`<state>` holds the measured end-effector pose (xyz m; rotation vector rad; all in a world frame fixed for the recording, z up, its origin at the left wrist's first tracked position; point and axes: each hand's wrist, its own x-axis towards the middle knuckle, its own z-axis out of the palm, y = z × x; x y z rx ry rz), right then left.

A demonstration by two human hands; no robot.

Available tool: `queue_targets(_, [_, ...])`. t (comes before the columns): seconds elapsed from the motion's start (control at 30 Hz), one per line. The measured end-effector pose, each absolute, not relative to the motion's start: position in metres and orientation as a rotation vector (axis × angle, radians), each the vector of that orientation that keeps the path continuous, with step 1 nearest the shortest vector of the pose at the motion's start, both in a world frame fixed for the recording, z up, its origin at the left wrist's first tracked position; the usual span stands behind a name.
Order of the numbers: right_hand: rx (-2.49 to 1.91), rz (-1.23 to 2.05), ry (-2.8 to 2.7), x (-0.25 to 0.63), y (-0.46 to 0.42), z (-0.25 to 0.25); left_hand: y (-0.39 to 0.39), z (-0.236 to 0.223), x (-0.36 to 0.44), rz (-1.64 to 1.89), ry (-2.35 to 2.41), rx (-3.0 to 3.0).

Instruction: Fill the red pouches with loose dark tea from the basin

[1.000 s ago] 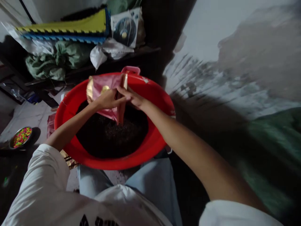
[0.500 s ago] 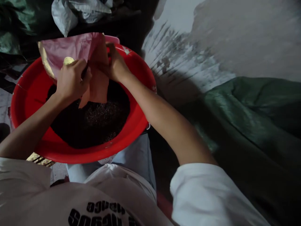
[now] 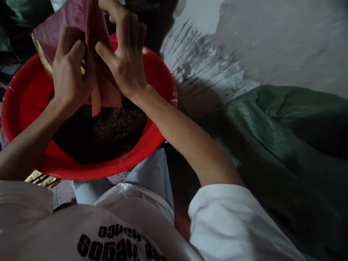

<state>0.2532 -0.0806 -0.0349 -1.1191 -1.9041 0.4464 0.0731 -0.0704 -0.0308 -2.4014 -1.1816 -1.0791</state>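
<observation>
A red basin (image 3: 152, 136) in front of my knees holds a dark granular mass (image 3: 103, 134). Above it both hands work a pink paper sheet with a gold edge (image 3: 104, 92). My left hand (image 3: 69, 74) is curled round the sheet's left part, fingers closed on it. My right hand (image 3: 125, 58) pinches the sheet from the right with thumb and fingers, the other fingers raised. A folded strip of the paper hangs down between the hands, just over the dark mass.
A large green cloth or sack (image 3: 285, 145) lies to the right on the stained grey floor (image 3: 244, 47). Dark clutter and green fabric (image 3: 16, 14) sit behind the basin. Gold-coloured sheets (image 3: 40, 178) peek from under the basin's near left rim.
Both hands have lifted the pink paper up and nearer the camera. My head has tipped down and right, so the shelf and coloured bowl are out of sight.
</observation>
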Motion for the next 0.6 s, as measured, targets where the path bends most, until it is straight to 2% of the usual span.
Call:
queue_targets(0.07, [-1.122,0.401,-1.984,0.255,-0.073,-0.037,-0.073,-0.028,0.072,-1.063,-1.067,-2.392])
queue_targets(0.2, [-1.233,0.080,-2.133,0.248,-0.066,-0.043,-0.080,-0.028,0.074,-0.944,-1.012,-2.475])
queue_targets(0.33, [-1.226,-0.116,-2.050,0.231,-0.070,-0.054,-0.085,-0.026,0.075,-0.980,-1.009,-2.526])
queue_targets(0.5, [-1.407,-0.043,-2.004,0.224,-0.066,-0.066,-0.090,-0.024,0.080,-0.910,-0.960,-2.565])
queue_targets(0.6, [-1.382,0.250,-1.929,0.228,-0.053,-0.083,-0.093,-0.028,0.085,-0.786,-0.950,-2.620])
